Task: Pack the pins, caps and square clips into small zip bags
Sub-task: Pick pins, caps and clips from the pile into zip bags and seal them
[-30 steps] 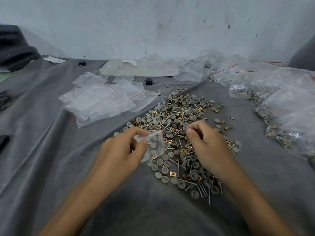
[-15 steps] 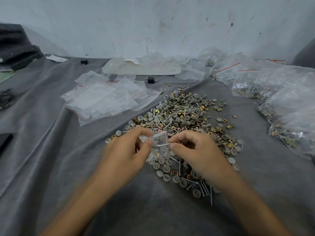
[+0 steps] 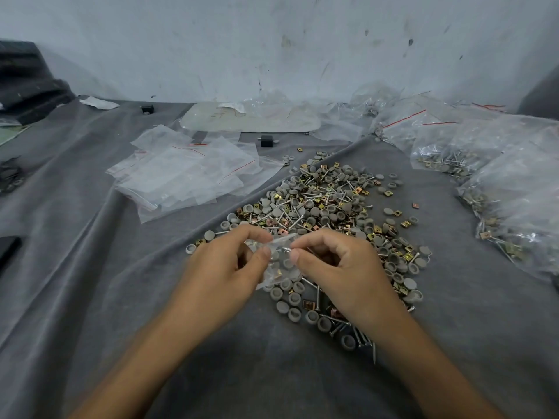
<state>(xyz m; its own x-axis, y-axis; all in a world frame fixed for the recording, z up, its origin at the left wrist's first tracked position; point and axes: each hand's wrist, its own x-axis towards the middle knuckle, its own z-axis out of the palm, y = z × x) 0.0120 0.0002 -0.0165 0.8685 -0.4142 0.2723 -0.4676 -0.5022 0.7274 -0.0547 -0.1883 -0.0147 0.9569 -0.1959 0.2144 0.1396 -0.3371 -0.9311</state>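
Note:
A loose heap (image 3: 326,207) of grey caps, metal pins and brass square clips lies on the grey cloth in the middle. Just above its near edge my left hand (image 3: 223,267) pinches a small clear zip bag (image 3: 276,263) by its mouth. My right hand (image 3: 338,267) pinches the bag's other side between thumb and forefinger, with a pin half in the bag's mouth. A few caps and a clip show through the plastic.
A stack of empty zip bags (image 3: 187,173) lies to the left of the heap. Filled bags (image 3: 508,189) pile up along the right side. A small black block (image 3: 267,141) and a flat clear sheet (image 3: 251,117) sit near the wall. Grey cloth (image 3: 75,267) covers the table.
My right hand left the heap with a pin and came to the bag's mouth. Both hands now meet at the bag.

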